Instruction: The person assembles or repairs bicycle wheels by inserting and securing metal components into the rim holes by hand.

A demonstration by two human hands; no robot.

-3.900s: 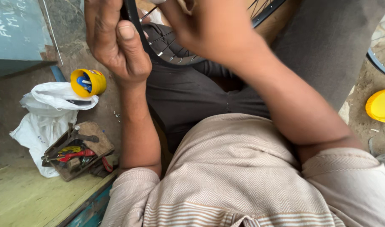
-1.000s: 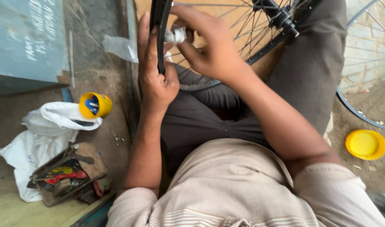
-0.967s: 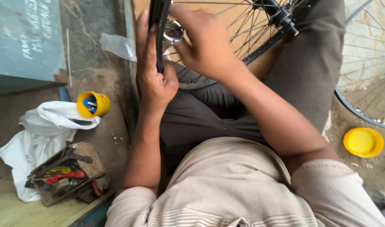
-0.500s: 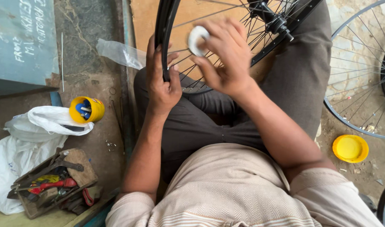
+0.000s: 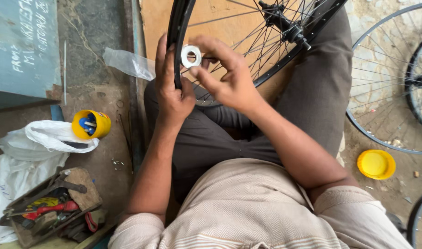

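A black spoked bicycle wheel (image 5: pixel 182 27) stands upright between my knees, its hub (image 5: pixel 285 25) at the upper right. My left hand (image 5: pixel 170 87) grips the rim from the left, fingers wrapped around it. Beside it, my right hand (image 5: pixel 227 76) pinches a small white roll of tape (image 5: pixel 190 56) against the inner side of the rim.
A yellow cup with small parts (image 5: pixel 90 124) sits on the ground at left, near white plastic bags (image 5: pixel 31 147) and a worn tool pouch (image 5: pixel 52 205). A clear plastic bag (image 5: pixel 128 63) lies by the wheel. At right are a yellow lid (image 5: pixel 376 164) and other bare wheels (image 5: pixel 391 92).
The view has tilted up, showing more of the wheel. My right hand has turned the white roll so its ring face shows, held at the rim beside my left hand.
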